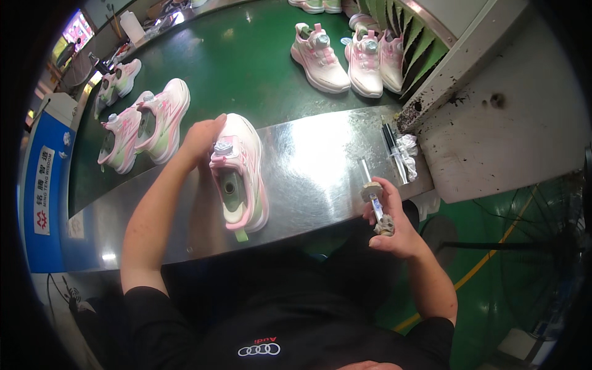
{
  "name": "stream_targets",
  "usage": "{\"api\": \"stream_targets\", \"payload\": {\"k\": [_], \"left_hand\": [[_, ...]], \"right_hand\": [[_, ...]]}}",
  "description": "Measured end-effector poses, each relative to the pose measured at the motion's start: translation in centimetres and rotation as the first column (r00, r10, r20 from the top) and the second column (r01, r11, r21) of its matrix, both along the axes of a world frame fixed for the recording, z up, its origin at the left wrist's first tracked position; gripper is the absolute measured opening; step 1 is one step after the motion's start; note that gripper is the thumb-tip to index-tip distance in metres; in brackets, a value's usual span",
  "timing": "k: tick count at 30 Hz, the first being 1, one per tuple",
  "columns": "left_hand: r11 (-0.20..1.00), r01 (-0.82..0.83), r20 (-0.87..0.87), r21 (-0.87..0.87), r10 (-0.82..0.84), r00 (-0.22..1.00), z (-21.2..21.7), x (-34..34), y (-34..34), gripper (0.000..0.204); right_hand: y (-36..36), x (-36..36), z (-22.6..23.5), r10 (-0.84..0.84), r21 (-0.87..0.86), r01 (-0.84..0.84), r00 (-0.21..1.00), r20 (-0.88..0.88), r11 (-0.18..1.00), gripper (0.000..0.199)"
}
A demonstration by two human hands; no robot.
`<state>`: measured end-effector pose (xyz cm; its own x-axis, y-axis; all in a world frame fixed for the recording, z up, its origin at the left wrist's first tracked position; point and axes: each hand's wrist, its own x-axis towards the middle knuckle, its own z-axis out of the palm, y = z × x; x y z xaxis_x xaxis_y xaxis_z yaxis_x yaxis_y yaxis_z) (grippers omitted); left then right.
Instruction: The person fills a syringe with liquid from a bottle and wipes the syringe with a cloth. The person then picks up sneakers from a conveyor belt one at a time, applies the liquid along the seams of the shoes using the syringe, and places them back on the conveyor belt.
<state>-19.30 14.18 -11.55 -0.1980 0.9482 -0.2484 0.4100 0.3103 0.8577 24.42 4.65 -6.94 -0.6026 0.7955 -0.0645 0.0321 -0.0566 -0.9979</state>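
A white and pink child's sneaker point(251, 145), with a dial on its tongue and a green heel tab, stands on the metal strip in front of me, toe pointing away. My left hand point(205, 139) holds it by the left side of the toe; most of its fingers are hidden behind the shoe. Off to the right, above the metal edge, my right hand point(394, 225) grips a slim, syringe-like tool point(375, 203). This has a clear tip, a tan disc round its shaft and a grey, lumpy end.
On the green bench top point(246, 55), several similar sneakers stand at left point(166, 117) and far right point(317, 61). A black-and-clear syringe-like tool point(392, 148) lies beside crumpled white paper point(407, 154). A stained white panel point(493, 117) rises at right, and a dark fan point(536, 246) stands below.
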Motion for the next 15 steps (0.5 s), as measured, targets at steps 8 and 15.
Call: {"api": "stream_targets", "payload": {"k": [8,15], "left_hand": [[0.994,-0.052,0.495,0.093,-0.001,0.869,6.7,7.7,-4.5,0.045],[0.940,-0.285,0.884,0.186,-0.033,0.467,4.8,8.4,-7.4,0.046]], "right_hand": [[2.5,-0.2,0.4,0.021,-0.011,-0.019,0.990,0.142,1.000,0.110],[1.9,1.0,1.4,0.136,0.090,-0.177,0.929,0.344,0.980,0.108]]}}
